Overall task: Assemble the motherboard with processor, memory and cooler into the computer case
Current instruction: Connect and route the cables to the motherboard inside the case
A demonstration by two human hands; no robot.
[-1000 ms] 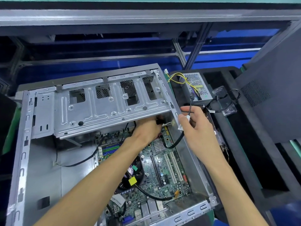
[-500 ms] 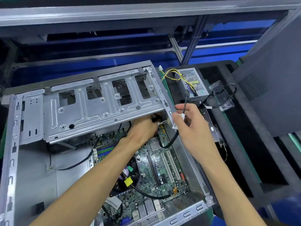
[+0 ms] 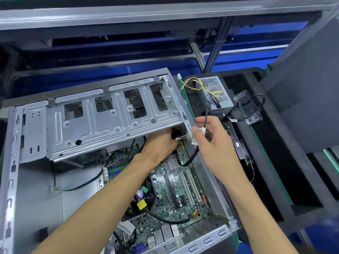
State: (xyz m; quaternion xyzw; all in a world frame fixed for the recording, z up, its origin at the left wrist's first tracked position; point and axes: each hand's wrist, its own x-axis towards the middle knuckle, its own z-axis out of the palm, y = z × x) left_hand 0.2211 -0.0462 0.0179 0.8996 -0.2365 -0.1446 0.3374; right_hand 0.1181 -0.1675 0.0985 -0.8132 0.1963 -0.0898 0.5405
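Observation:
The open metal computer case [image 3: 27,189] lies on its side with the green motherboard [image 3: 176,191] inside it. A black cooler fan [image 3: 145,198] with a yellow tag sits on the board. My left hand [image 3: 161,143] reaches under the hinged silver drive cage [image 3: 102,123]; its fingers are hidden there beside a white cable tie. My right hand [image 3: 214,143] pinches a black cable [image 3: 205,118] at its white label, just above the case's right wall. The cable loops down onto the board.
A power supply [image 3: 214,94] with yellow and black wires sits in a black foam tray [image 3: 271,162] to the right. A dark perforated side panel [image 3: 302,88] leans at the far right. Metal frame rails run across the back.
My right hand has lifted the black cable slightly higher along the case's right wall. My left hand stays tucked under the drive cage. The view has shifted a little.

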